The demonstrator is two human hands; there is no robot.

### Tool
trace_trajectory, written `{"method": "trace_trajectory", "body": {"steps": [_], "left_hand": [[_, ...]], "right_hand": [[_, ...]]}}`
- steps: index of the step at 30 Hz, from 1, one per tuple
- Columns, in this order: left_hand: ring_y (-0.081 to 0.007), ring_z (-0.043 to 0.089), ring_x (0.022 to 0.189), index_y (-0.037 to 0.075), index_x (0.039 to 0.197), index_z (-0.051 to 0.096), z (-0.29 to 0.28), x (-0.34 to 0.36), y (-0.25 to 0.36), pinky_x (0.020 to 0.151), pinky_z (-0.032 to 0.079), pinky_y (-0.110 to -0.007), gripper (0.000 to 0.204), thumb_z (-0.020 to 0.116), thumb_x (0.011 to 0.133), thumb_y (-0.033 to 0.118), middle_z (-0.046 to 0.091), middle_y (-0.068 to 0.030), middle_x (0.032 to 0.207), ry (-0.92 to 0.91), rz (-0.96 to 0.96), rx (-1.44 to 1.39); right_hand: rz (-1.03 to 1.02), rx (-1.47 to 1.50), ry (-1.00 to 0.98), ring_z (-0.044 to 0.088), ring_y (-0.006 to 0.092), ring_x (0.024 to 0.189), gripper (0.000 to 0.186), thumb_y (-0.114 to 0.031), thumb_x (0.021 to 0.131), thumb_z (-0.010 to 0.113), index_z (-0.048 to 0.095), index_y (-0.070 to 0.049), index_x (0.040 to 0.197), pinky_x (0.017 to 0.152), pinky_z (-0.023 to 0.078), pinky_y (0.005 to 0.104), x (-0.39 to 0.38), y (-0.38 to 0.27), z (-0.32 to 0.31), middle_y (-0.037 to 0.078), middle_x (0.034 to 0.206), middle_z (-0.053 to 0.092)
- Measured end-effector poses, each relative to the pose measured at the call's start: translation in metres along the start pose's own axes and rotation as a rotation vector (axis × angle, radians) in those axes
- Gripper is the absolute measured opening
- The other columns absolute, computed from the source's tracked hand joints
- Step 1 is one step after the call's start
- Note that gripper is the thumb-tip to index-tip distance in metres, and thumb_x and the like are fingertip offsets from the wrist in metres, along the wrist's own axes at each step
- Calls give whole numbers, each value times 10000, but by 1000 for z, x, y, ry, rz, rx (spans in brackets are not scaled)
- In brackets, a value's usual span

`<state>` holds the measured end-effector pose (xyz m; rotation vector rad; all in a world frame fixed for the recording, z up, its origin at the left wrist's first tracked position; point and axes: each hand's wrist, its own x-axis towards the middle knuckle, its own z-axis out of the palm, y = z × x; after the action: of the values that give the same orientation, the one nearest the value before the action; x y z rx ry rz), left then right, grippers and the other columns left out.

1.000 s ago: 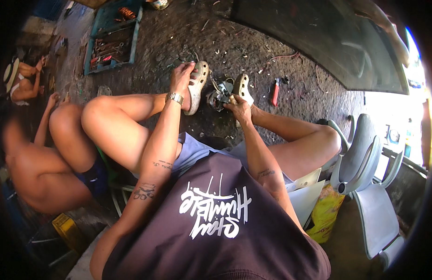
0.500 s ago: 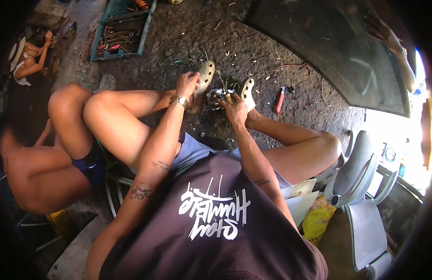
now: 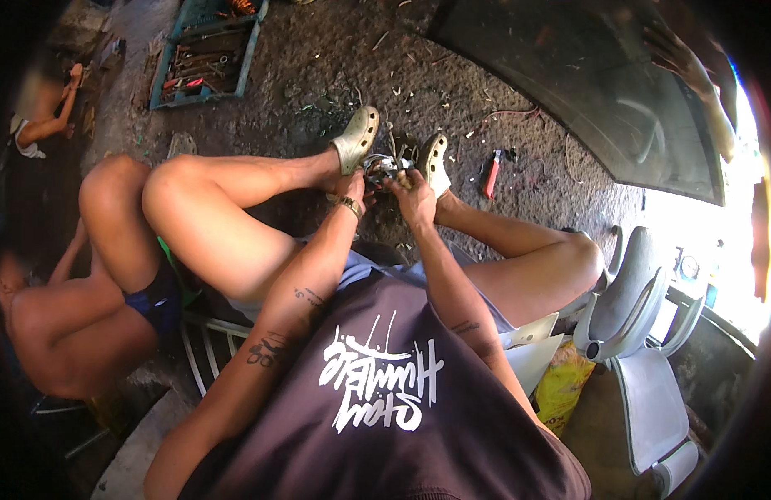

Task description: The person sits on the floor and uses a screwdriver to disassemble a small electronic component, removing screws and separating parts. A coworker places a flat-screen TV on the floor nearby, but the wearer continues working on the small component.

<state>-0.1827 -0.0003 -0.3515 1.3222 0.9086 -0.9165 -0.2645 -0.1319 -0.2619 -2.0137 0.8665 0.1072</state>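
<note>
Between my two clog-shod feet is a small silvery metal part with loose wires; its exact kind is too small to make out. My right hand grips it from the near right side, thumb and fingers closed around its edge. At its near left, close to the left clog, is my left hand, wearing a wristwatch. Its fingers are curled in toward the part, and what they pinch is hidden. The right clog stands just beyond my right hand.
A red-handled tool lies on the dirty ground. A teal crate holds wrenches at the far left. A large dark glass panel has a person's hand over it. Another person sits at left; a grey chair stands right.
My left hand has moved right and nearer to me, from beside the left clog to the metal part. My right hand keeps its grip. The view has shifted slightly.
</note>
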Motion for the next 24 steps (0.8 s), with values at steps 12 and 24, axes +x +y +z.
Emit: {"method": "trace_trajectory", "body": {"steps": [12, 24], "left_hand": [[-398, 511, 1190, 236, 1332, 577, 14, -11, -7, 965, 508, -601, 674, 644, 848, 701, 486, -115, 1399, 1, -199, -410], [-271, 645, 1148, 224, 1263, 637, 27, -1, -5, 952, 509, -617, 596, 552, 888, 680, 681, -25, 1265, -479, -95, -662]], "right_hand": [[-115, -319, -108, 702, 462, 990, 558, -440, 900, 699, 628, -38, 1281, 872, 562, 501, -16, -20, -30, 263, 1058, 728], [-243, -689, -294, 694, 420, 1032, 436, -438, 946, 615, 722, -140, 1246, 896, 556, 490, 37, -65, -55, 257, 1068, 717]]}}
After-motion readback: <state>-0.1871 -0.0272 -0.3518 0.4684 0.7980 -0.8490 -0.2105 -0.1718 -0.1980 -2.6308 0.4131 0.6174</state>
